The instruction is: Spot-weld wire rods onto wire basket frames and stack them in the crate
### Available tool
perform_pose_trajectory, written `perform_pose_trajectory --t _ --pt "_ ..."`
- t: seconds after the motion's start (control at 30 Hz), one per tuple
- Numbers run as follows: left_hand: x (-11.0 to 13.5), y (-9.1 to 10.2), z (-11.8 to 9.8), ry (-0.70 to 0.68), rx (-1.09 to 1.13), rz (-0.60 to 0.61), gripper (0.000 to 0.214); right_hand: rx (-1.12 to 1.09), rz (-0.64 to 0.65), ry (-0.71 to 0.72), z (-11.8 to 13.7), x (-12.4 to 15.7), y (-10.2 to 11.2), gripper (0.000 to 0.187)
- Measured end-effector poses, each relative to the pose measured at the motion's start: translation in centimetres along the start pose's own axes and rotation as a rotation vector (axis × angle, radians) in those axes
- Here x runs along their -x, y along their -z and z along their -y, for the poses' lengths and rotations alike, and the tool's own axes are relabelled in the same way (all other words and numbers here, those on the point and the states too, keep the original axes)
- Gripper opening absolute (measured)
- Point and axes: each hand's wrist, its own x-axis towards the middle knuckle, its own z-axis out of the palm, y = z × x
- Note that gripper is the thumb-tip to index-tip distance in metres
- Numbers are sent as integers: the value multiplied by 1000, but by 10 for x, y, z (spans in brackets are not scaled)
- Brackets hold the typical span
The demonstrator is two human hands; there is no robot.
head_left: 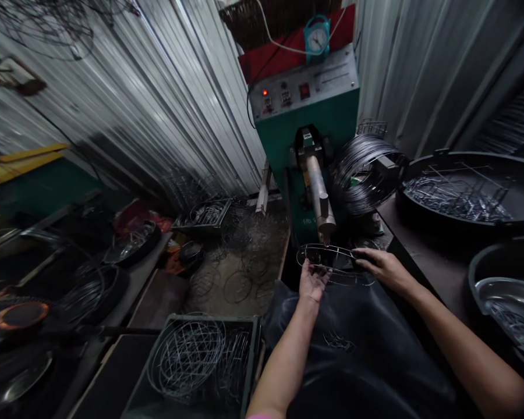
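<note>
Between my two hands is a round wire frame (337, 250), made of thin metal rings joined by short wires. My left hand (313, 279) grips its near left side, palm turned up. On the right side, my right hand (378, 265) pinches the rim with fingers together. The frame's far edge lies right below the tip of the welding machine's metal arm (321, 192); whether they touch I cannot tell. A few short bent wires (339, 342) lie on the dark apron (367, 326) over my lap.
The green machine (271, 142) has a lit red lamp. A wire coil (362, 174) hangs at its right. Black pans (445, 218) with bent wires stand at right. At lower left, a crate (170, 326) holds wire rings. Loose rings (238, 286) litter the floor.
</note>
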Motion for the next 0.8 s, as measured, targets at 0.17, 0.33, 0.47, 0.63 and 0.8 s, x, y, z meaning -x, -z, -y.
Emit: perform_pose_trajectory --t 0.17,0.33,0.47,0.63,0.8 --pt "-7 3 -7 20 19 1 33 151 -34 145 1 -17 -9 33" --pt "-12 2 -10 9 57 1 32 206 -19 159 4 -28 -10 29" --pt "-15 2 -12 2 89 -2 33 206 -12 145 6 -34 -12 28" --pt "-13 1 -13 -22 106 -5 31 190 -15 130 6 -36 -16 28" --pt "-12 0 -14 -16 81 -8 32 167 -20 108 5 -36 -17 29"
